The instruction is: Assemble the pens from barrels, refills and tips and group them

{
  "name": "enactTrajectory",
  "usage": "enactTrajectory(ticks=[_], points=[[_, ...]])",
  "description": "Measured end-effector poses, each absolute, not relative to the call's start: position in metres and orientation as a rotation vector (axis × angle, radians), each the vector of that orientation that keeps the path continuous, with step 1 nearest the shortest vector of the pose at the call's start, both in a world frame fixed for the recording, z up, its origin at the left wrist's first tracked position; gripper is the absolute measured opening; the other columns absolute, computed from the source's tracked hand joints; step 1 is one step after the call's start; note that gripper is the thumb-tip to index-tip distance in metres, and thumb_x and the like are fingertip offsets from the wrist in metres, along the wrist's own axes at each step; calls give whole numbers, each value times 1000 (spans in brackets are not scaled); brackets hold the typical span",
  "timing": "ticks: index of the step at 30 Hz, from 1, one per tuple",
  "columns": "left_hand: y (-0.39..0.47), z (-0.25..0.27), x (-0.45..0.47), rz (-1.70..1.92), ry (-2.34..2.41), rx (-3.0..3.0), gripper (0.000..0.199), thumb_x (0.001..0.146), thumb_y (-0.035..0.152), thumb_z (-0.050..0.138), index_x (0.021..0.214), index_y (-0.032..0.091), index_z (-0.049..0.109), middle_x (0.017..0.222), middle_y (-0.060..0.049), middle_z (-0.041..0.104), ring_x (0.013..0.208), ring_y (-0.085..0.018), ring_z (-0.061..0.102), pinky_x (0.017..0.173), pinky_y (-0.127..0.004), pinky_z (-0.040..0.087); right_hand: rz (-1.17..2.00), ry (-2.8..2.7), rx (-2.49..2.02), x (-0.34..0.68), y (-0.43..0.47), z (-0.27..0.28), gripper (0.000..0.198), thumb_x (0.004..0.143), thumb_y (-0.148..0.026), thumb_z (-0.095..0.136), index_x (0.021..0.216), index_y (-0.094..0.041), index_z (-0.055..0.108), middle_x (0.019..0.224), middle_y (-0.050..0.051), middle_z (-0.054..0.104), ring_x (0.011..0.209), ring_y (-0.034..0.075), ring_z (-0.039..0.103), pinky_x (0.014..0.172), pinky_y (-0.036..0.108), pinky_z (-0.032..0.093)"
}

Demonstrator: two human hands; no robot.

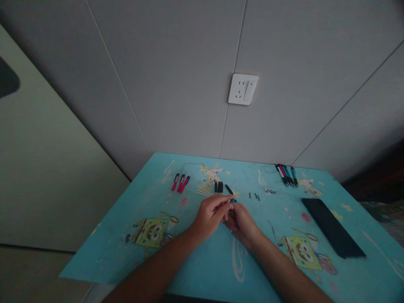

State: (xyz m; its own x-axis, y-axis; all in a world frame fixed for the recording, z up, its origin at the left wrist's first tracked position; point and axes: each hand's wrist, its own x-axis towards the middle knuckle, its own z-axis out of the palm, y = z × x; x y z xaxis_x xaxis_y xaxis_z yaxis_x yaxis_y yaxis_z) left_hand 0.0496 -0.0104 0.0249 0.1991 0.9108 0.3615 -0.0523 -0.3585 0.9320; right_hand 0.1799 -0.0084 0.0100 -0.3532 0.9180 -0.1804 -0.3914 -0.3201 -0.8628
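Observation:
My left hand (211, 213) and my right hand (242, 219) meet over the middle of the table. Between their fingertips is a small blue pen part (233, 200), and both hands are closed around it. Fingers hide most of this piece. Just beyond my hands lie several short black pen pieces (218, 187), with a separate black one (229, 189) lying slantwise to their right. Thin white sticks (204, 192), like pen refills, show partly behind my left hand. Farther right are a few tiny dark pieces (254, 196), too small to make out.
Three pink pen barrels with black ends (180, 183) lie at the left. Several pens (287, 175) are lined up at the back right, near the wall. A flat black pouch-like object (333, 227) rests on the right of the cartoon-print table (110, 252). A socket (243, 89) is on the wall.

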Motion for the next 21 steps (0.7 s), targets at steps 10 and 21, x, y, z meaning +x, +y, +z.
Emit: enactTrajectory(ticks=[10, 21], points=[[-13, 30, 46, 1335, 876, 1742, 25, 91, 27, 57, 113, 19, 66, 75, -2, 61, 59, -9, 56, 56, -20, 48, 1619, -1014, -1050, 183, -6, 13, 45, 88, -58, 49, 68, -19, 56, 50, -5, 50, 38, 7, 29, 37, 19, 21], [-5, 27, 44, 1273, 1058, 2004, 20, 94, 24, 52, 106, 19, 66, 92, -6, 66, 87, -17, 61, 79, -29, 48, 801, -1195, -1192, 221, 2, 44, 57, 99, -51, 24, 97, -17, 69, 87, 7, 66, 79, 18, 59, 72, 30, 44]])
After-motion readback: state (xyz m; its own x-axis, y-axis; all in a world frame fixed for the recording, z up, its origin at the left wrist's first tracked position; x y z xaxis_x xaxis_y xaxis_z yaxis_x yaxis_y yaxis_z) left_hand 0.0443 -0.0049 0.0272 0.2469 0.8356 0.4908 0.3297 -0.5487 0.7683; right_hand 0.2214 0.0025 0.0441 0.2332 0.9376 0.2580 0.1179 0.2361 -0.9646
